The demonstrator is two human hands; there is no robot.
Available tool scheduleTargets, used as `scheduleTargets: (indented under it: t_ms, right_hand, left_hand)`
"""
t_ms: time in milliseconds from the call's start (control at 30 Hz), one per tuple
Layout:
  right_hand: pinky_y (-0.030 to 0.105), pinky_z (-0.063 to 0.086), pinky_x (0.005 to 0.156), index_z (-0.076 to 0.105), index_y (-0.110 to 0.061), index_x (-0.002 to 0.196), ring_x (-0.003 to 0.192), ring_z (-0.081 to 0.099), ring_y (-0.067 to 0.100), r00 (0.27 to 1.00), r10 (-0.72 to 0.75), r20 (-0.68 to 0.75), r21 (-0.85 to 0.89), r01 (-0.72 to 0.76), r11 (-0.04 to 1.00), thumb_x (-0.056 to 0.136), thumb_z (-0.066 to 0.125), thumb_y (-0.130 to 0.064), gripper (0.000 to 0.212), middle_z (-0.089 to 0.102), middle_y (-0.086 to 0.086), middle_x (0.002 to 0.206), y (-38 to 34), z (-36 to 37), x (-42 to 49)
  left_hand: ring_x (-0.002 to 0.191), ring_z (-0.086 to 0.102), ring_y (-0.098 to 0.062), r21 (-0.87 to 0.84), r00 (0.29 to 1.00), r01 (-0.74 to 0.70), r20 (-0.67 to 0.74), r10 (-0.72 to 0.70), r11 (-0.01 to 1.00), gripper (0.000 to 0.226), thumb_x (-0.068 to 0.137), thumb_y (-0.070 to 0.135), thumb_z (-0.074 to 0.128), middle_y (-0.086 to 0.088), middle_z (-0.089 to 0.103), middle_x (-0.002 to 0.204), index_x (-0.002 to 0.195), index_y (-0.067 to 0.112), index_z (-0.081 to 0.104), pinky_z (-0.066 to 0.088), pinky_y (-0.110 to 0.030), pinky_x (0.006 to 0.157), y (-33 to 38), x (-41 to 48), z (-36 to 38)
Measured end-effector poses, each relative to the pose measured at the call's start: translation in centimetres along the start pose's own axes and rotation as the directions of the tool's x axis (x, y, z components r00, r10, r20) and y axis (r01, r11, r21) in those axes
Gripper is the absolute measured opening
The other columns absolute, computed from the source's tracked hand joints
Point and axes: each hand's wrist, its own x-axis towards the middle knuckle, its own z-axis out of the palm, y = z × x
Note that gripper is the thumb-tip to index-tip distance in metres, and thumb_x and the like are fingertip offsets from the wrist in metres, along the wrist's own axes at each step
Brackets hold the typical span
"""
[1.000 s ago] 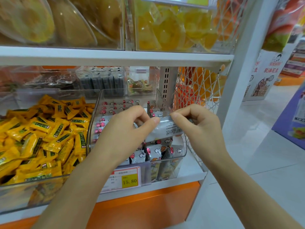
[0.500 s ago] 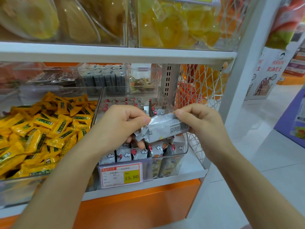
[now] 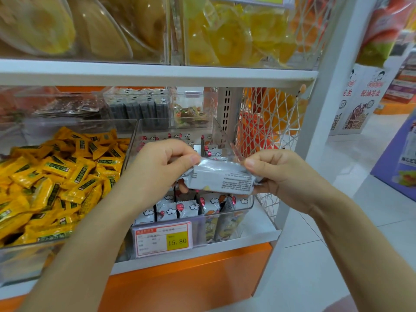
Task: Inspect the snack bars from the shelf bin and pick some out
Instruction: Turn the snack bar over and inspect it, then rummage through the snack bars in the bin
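Above the clear shelf bin (image 3: pixel 245 206), both hands, left (image 3: pixel 157 174) and right (image 3: pixel 286 176), pinch a light, crinkly, likely slippery snack bar (image 3: pixel 221 179) by its crimped ends.

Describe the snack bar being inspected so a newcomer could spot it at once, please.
On the lower shelf, find the clear bin behind the 15.80 price tag. Above it, the left hand and right hand pinch one silver snack bar, fine print up, unlike those standing inside.
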Motion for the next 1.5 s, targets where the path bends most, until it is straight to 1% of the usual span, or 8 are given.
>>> scheduleTargets:
  t_ms: [333, 600, 700, 800, 933, 1167, 1300, 1500]
  right_hand:
    - [0.026, 0.058, 0.057, 0.066, 0.005, 0.085, 0.075, 0.072, 0.022, 0.998, 0.063, 0.016, 0.144, -0.065, 0.988, 0.076, 0.057, -0.020, 0.027, 0.073, 0.015, 0.083, 0.3, 0.2, 0.1]
    - [0.023, 0.057, 0.056, 0.072, -0.002, 0.079, 0.073, 0.072, 0.021, 0.962, -0.080, -0.261, 0.107, 0.111, 0.988, 0.086, 0.059, -0.017, 0.021, 0.074, 0.013, 0.080, 1.1, 0.8, 0.7]
    - [0.023, 0.058, 0.065, 0.071, -0.003, 0.090, 0.086, 0.071, 0.020, 0.965, -0.105, -0.242, 0.098, 0.132, 0.986, 0.088, 0.056, -0.029, 0.030, 0.074, 0.010, 0.093, 1.3, 1.1, 0.8]
    - [0.026, 0.056, 0.080, 0.062, -0.016, 0.117, 0.095, 0.069, 0.017, 0.970, -0.176, -0.169, -0.062, 0.168, 0.984, 0.078, 0.068, -0.027, 0.041, 0.072, 0.002, 0.104, 1.4, 1.4, 0.8]
    - [0.022, 0.057, 0.064, 0.062, -0.018, 0.115, 0.078, 0.071, 0.012, 0.901, -0.336, -0.274, -0.255, 0.269, 0.929, 0.083, 0.067, -0.004, 0.035, 0.072, -0.002, 0.095, 1.3, 2.3, 1.0]
    - [0.024, 0.055, 0.062, 0.059, -0.020, 0.101, 0.081, 0.070, 0.020, 0.718, -0.241, -0.653, -0.096, 0.238, 0.967, 0.083, 0.066, -0.008, 0.022, 0.068, 0.007, 0.100, 1.9, 0.4, 2.6]
    - [0.043, 0.055, 0.083, 0.052, -0.021, 0.094, 0.094, 0.066, 0.028, 0.702, -0.149, -0.697, 0.036, 0.242, 0.970, 0.084, 0.065, -0.007, 0.022, 0.062, 0.011, 0.108, 2.7, 0.4, 3.9]
    - [0.037, 0.057, 0.078, 0.048, -0.022, 0.089, 0.083, 0.064, 0.024, 0.703, -0.111, -0.703, 0.153, 0.302, 0.941, 0.085, 0.063, -0.003, 0.025, 0.059, 0.011, 0.099, 2.8, 0.4, 4.9]
  left_hand:
    - [0.046, 0.059, -0.006, -0.039, 0.999, 0.035, -0.025, -0.036, 0.999, 0.017, 0.091, 0.014, 0.053, 0.009, 0.069, 0.071, 0.085, 0.015, 0.068, 0.046, -0.012, 0.045, 0.1, 0.0, -0.1]
    - [0.084, 0.061, 0.009, -0.084, 0.996, 0.031, 0.089, -0.024, 0.996, 0.028, 0.076, 0.024, 0.071, 0.026, 0.066, 0.092, 0.097, 0.037, 0.059, 0.049, -0.008, 0.070, -0.4, 0.0, 0.0]
    - [0.075, 0.064, 0.004, -0.039, 0.999, 0.048, 0.026, -0.047, 0.998, 0.026, 0.082, 0.020, 0.065, 0.017, 0.067, 0.090, 0.101, 0.035, 0.056, 0.051, -0.011, 0.062, -0.7, 0.1, 0.3]
    - [0.060, 0.063, 0.000, 0.001, 0.995, 0.071, -0.066, -0.071, 0.997, 0.021, 0.090, 0.022, 0.056, 0.006, 0.068, 0.075, 0.110, 0.026, 0.056, 0.047, -0.012, 0.052, -1.0, 0.3, 0.8]
    - [0.052, 0.056, 0.003, 0.087, 0.991, 0.083, -0.109, -0.074, 0.993, 0.036, 0.094, 0.031, 0.047, 0.004, 0.063, 0.059, 0.129, 0.024, 0.049, 0.045, -0.018, 0.053, -1.1, 0.7, 1.8]
    - [0.085, 0.053, 0.001, 0.272, 0.985, 0.090, -0.164, -0.046, 0.958, 0.045, 0.094, 0.024, 0.049, 0.007, 0.059, 0.107, 0.138, 0.017, 0.042, 0.039, -0.014, 0.068, -1.7, 3.8, 2.9]
    - [0.119, 0.048, -0.026, 0.522, 0.993, 0.098, 0.003, -0.117, 0.847, 0.044, 0.096, 0.019, 0.045, -0.012, 0.047, 0.138, 0.139, 0.012, 0.039, 0.037, -0.033, 0.098, -2.8, 8.7, 3.7]
    - [0.133, 0.030, -0.035, 0.737, 0.925, 0.127, 0.154, -0.348, 0.663, 0.035, 0.099, 0.019, 0.035, -0.016, 0.037, 0.144, 0.131, 0.010, 0.045, 0.030, -0.048, 0.106, -5.2, 14.6, 6.2]
